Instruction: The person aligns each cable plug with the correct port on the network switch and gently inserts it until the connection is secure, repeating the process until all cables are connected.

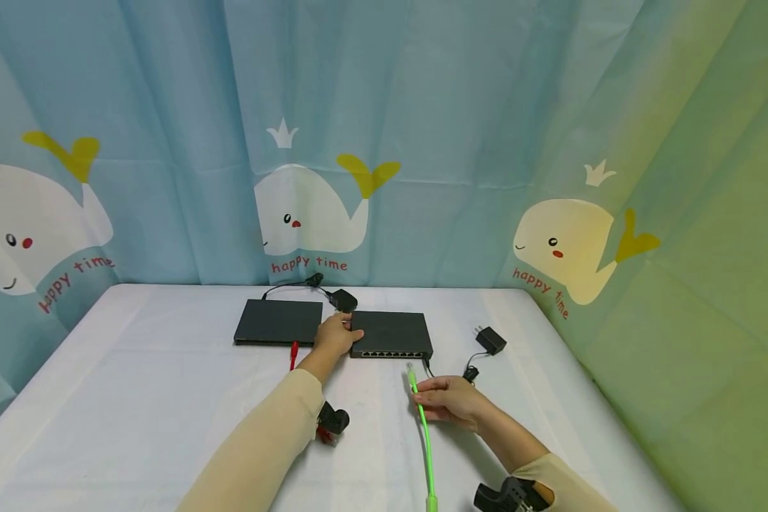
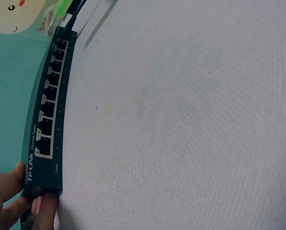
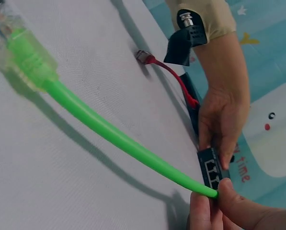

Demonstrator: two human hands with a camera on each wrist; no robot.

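My left hand (image 1: 336, 337) grips the left end of a black TP-LINK Ethernet switch (image 1: 392, 333), its thumb on the top near the edge. In the left wrist view, a row of ports runs along the front of the switch (image 2: 31, 165). My right hand (image 1: 451, 402) pinches a bright green network cable (image 1: 427, 448) between thumb and fingers, just in front of the switch's right end. One clear plug (image 3: 1, 36) of that cable shows large in the right wrist view; the other end points toward the switch.
Left of the switch lies a second flat black box (image 1: 278, 322), with a red network cable (image 1: 294, 353) at its front. A black power adapter (image 1: 343, 300) sits behind, between the boxes. Another adapter (image 1: 491, 340) lies to the right. A whale-print curtain (image 1: 448, 142) hangs behind the white table (image 1: 134, 398).
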